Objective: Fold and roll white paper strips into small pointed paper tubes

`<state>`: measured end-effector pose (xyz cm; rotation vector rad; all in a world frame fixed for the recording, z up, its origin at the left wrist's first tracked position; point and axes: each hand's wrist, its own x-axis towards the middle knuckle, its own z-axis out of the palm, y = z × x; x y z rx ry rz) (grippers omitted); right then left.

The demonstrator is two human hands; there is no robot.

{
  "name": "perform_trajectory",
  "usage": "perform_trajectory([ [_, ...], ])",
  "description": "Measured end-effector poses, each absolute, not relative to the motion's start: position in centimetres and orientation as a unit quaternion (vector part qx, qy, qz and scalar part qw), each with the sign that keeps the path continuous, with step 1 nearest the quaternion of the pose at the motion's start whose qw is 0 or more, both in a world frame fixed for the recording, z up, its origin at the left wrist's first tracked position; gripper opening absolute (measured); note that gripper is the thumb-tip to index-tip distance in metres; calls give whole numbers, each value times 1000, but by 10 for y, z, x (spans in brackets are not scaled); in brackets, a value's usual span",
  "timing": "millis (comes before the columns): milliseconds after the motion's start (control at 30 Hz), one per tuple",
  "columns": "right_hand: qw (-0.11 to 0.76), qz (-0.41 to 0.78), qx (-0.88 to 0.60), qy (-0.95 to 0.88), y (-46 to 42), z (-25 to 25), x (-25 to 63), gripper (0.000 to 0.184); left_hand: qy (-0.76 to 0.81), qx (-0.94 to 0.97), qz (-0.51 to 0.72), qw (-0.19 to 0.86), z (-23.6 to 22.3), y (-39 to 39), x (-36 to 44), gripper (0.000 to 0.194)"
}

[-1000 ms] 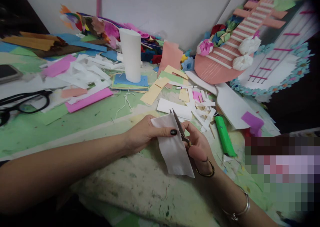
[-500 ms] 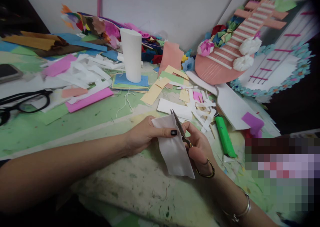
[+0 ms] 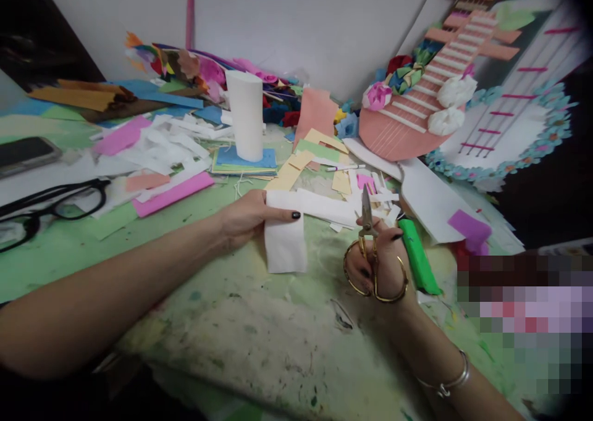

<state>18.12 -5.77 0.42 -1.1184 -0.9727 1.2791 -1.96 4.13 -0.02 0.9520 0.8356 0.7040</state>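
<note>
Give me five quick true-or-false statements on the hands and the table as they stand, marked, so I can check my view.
1. The left hand holds a piece of white paper. True.
2. The scissors are cutting into that paper. False: the right hand holds the scissors apart from it.
3. The white tube is lying on its side. False: the white tube stands upright on a stack of coloured paper.
4. A silver bracelet is on the right arm. True.
5. The glasses have a black frame. True.
</note>
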Motion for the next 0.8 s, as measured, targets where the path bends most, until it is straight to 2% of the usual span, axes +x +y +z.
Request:
perform_trajectory([
  [133,571,524,-486,-404,-55,1,181,59,430,583,224,652,10,80,-40,41],
  [233,574,519,-486,-406,-55,0,181,57,508,690,176,484,20,111,-49,48],
  [333,568,525,-479,-415,-55,-1,182,57,515,806,113,269,28,135,-52,40],
  [433,572,527,-472,-415,-54,-1,183,56,491,845,143,158,32,142,-46,33],
  [567,582,520,-470,-413,-53,-2,184,58,378,904,156,121,28,125,-22,22],
  [700,587,513,-468,-417,-53,-3,185,56,236,957,83,144,16,111,9,13],
  [800,594,507,-469,-413,-53,-3,186,54,221,964,64,136,5,117,26,19],
])
